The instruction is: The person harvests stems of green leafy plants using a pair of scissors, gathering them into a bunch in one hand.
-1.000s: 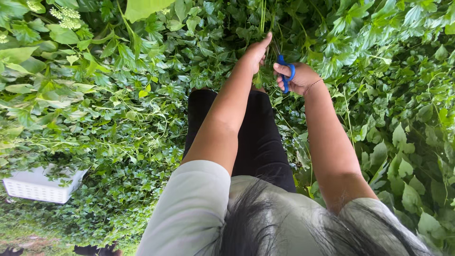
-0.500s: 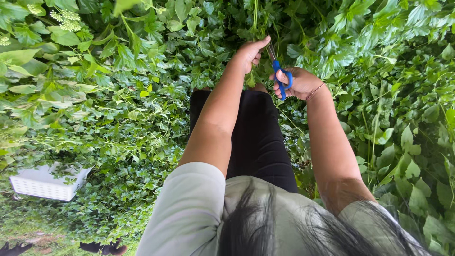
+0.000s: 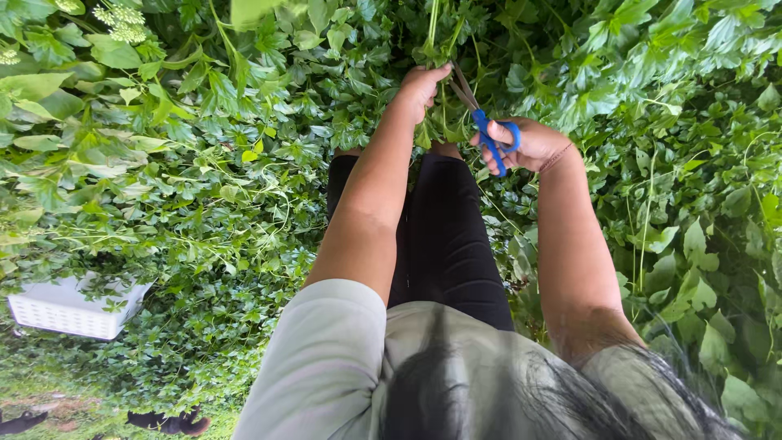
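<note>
Blue-handled scissors (image 3: 487,134), gripped in the right hand (image 3: 529,145), sit just beside stems (image 3: 434,41) the left hand (image 3: 419,85) clasps.

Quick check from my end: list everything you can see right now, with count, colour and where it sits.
Leafy plants: dense mass, green, filling the picture on all sides.
Stems: a small bunch, green, top centre, gripped by the left hand.
Scissors: one pair, blue handles and grey blades, top centre right, blades pointing at the stems.
Crate: one, white with a perforated wall, lower left, partly under leaves.
Dark shapes: two or so, black, bottom left edge; too unclear to identify.
Trousers: one pair, black, centre.
Shirt: one, pale grey-green, bottom centre.
Left hand: closed on the stems, top centre.
Right hand: fingers through the scissor handles, top centre right.
</note>
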